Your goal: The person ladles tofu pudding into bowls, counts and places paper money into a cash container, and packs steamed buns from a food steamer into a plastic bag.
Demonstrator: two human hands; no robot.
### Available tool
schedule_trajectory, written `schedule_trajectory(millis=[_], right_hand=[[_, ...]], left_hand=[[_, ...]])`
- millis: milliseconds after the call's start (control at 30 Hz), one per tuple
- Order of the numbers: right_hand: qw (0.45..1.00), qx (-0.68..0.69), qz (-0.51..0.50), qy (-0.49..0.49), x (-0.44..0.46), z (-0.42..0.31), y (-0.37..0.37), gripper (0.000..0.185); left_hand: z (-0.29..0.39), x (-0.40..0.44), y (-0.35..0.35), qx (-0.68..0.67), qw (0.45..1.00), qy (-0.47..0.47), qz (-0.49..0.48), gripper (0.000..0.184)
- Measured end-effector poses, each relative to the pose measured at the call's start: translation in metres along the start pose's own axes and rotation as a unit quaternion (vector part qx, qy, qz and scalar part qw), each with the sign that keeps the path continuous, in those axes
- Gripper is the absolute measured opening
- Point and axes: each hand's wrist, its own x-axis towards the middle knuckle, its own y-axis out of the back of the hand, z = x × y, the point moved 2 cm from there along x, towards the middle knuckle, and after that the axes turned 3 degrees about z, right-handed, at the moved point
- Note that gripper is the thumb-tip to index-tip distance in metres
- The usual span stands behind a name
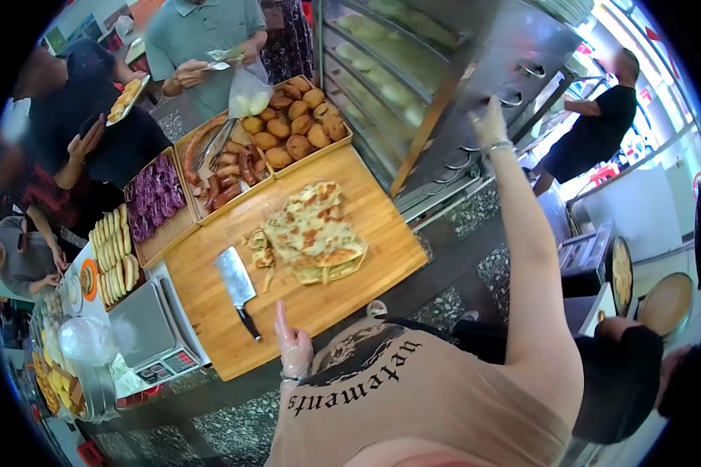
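My gloved right hand (489, 126) reaches out to the steel cabinet (463, 117), its fingers apart beside the left end of a curved handle (512, 101); whether they touch is unclear. Near the board's front edge, my gloved left hand (294, 349) has one finger stretched up and holds nothing. A cleaver (235, 279) with a black handle lies on the wooden board (374, 226), just beyond my left hand. Browned flatbread (315, 229) is piled on the board's middle, with small torn pieces (261, 251) at its left side.
Trays of round brown buns (297, 128), sausages (230, 173) and purple food (156, 198) line the board's far side. A scale (144, 327) stands left. A person (210, 47) holds banknotes and a bag; others stand left, and one person (600, 117) at right.
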Motion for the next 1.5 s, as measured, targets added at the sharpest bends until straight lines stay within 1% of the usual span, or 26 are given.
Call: schedule_trajectory(millis=[67, 100, 167, 200, 233, 300, 333, 367, 400, 433, 467, 533, 600, 667, 733, 800, 867, 933, 967, 1100, 1167, 1233, 1267, 1333, 1400, 1500], right_hand=[[0.999, 0.017, 0.027, 0.025, -0.015, -0.002, -0.003, 0.077], [0.999, 0.023, 0.022, 0.028, -0.023, 0.001, 0.008, 0.077], [0.975, 0.206, -0.079, 0.020, -0.018, -0.012, 0.032, 0.078], [0.981, 0.169, -0.059, 0.075, -0.015, -0.013, 0.034, 0.077], [0.966, 0.231, -0.106, 0.050, -0.014, -0.022, 0.041, 0.074], [0.975, 0.212, -0.007, 0.069, -0.017, 0.001, 0.011, 0.067], [0.972, 0.224, -0.072, 0.028, -0.016, -0.016, 0.031, 0.068], [0.952, 0.295, -0.073, 0.031, -0.012, -0.004, 0.022, 0.069], [0.965, 0.255, -0.028, 0.058, -0.006, 0.000, 0.026, 0.074], [0.978, 0.203, -0.001, 0.049, -0.003, 0.000, 0.033, 0.078], [0.984, 0.169, 0.019, 0.045, 0.008, 0.007, 0.036, 0.084], [0.994, 0.095, 0.045, 0.036, 0.030, 0.025, 0.040, 0.083], [0.995, -0.098, -0.012, 0.022, 0.065, 0.074, 0.018, 0.074], [0.985, -0.074, -0.148, -0.059, 0.079, 0.048, 0.031, 0.063], [0.988, -0.051, -0.141, -0.042, 0.098, 0.067, 0.005, 0.063], [0.994, -0.067, 0.086, 0.027, 0.097, 0.051, 0.006, 0.059], [0.994, -0.012, 0.108, 0.015, 0.073, 0.036, 0.003, 0.056], [0.996, -0.016, 0.089, 0.009, 0.058, 0.028, 0.005, 0.054], [0.997, -0.060, -0.016, -0.054, 0.062, 0.045, -0.002, 0.054], [0.968, -0.237, -0.015, -0.078, 0.064, 0.054, 0.006, 0.049], [0.945, -0.264, -0.193, -0.008, 0.089, 0.075, 0.004, 0.041], [0.946, -0.251, -0.197, 0.058, 0.079, 0.084, 0.008, 0.039], [0.943, -0.236, -0.196, 0.128, 0.076, 0.079, 0.016, 0.038], [0.937, -0.253, -0.213, 0.113, 0.065, 0.078, 0.039, 0.034], [0.952, -0.179, -0.196, 0.152, 0.047, 0.081, 0.060, 0.034], [0.954, -0.159, -0.228, 0.114, 0.027, 0.074, 0.090, 0.032]], left_hand=[[0.028, -0.010, -0.027, 0.001, 0.998, 0.060, -0.013, 0.075], [0.030, -0.013, -0.036, 0.003, 0.999, 0.042, -0.013, 0.074], [0.033, -0.012, -0.051, 0.002, 1.000, 0.018, 0.020, 0.074], [0.033, -0.012, -0.052, 0.035, 0.999, 0.012, 0.003, 0.073], [0.033, -0.016, -0.045, 0.075, 0.997, 0.013, -0.014, 0.073], [0.036, -0.011, -0.041, 0.107, 0.994, -0.027, 0.011, 0.073], [0.039, -0.014, -0.041, 0.131, 0.989, -0.073, 0.001, 0.073], [0.045, -0.021, -0.041, 0.112, 0.993, -0.023, -0.008, 0.073], [0.052, -0.017, -0.040, 0.090, 0.996, 0.015, -0.014, 0.073], [0.033, -0.015, -0.039, 0.115, 0.991, -0.071, 0.004, 0.073], [0.044, -0.016, -0.034, 0.075, 0.997, -0.027, -0.015, 0.073], [0.049, -0.018, -0.025, 0.082, 0.995, -0.049, -0.007, 0.072], [0.048, -0.017, -0.009, 0.085, 0.996, -0.017, -0.007, 0.072], [0.044, -0.018, -0.001, 0.082, 0.996, 0.018, -0.005, 0.071], [0.043, -0.019, 0.006, 0.065, 0.998, 0.012, 0.024, 0.070], [0.041, -0.017, 0.006, 0.060, 0.997, 0.029, 0.031, 0.070], [0.034, -0.019, 0.006, 0.058, 0.997, 0.048, 0.034, 0.069], [0.031, -0.019, 0.001, 0.096, 0.993, -0.053, 0.051, 0.069], [0.033, -0.023, 0.001, 0.096, 0.993, -0.049, 0.050, 0.069], [0.042, -0.027, -0.004, 0.050, 0.998, 0.040, 0.015, 0.068], [0.036, -0.031, -0.006, 0.045, 0.996, 0.074, 0.005, 0.068], [0.029, -0.034, -0.010, 0.099, 0.994, -0.039, 0.038, 0.068], [0.033, -0.036, -0.013, 0.096, 0.994, -0.041, 0.039, 0.068], [0.041, -0.032, -0.017, 0.054, 0.998, 0.018, 0.015, 0.068], [0.035, -0.033, -0.024, 0.065, 0.998, 0.004, 0.022, 0.068], [0.031, -0.029, -0.030, 0.086, 0.996, -0.012, 0.011, 0.068]])
